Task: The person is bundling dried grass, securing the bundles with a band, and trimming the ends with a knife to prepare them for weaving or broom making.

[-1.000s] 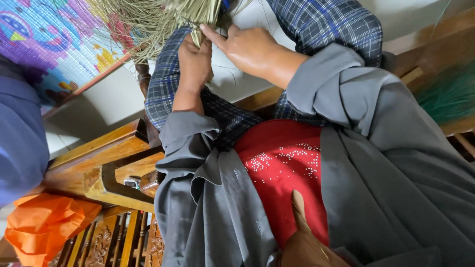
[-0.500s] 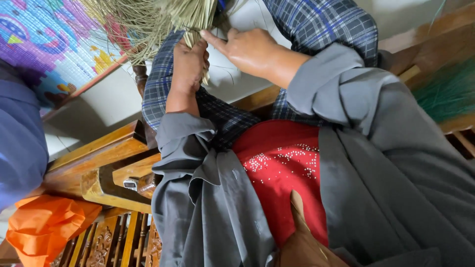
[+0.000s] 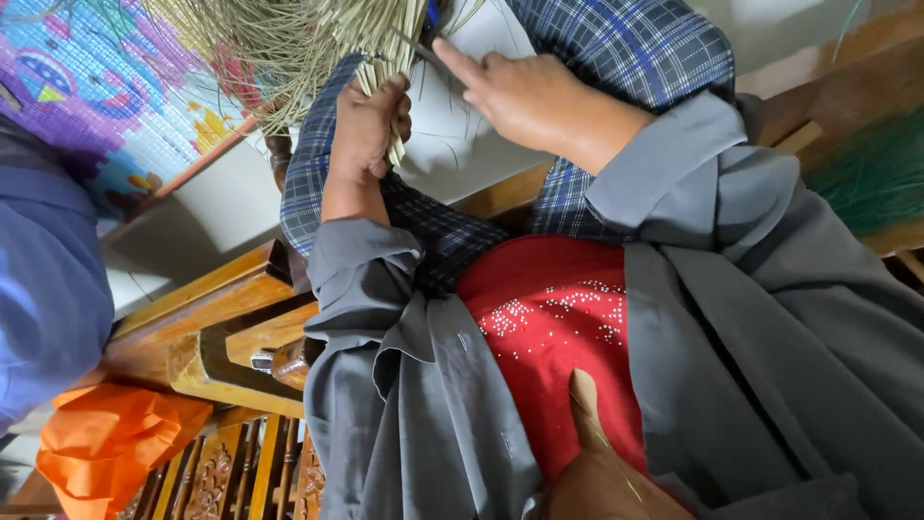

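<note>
left hand [image 3: 366, 125] fisted, right hand [image 3: 525, 91] pointing

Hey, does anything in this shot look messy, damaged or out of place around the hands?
Only the straw bundle: its far ends splay out loose and tangled, while the left hand grips the near ends. The right hand rests open beside it.

The person's left hand [image 3: 368, 125] is gripping a bundle of pale green straw stalks [image 3: 390, 67], fingers curling around the bunched ends while the loose ends are fanning out toward the top edge. The right hand [image 3: 525, 96] is lying just beside it, index finger pointing at the bundle. Both are hovering over a blue plaid cloth [image 3: 626, 48]. An orange bag [image 3: 106, 443] is sitting by carved wooden furniture [image 3: 202, 337].
</note>
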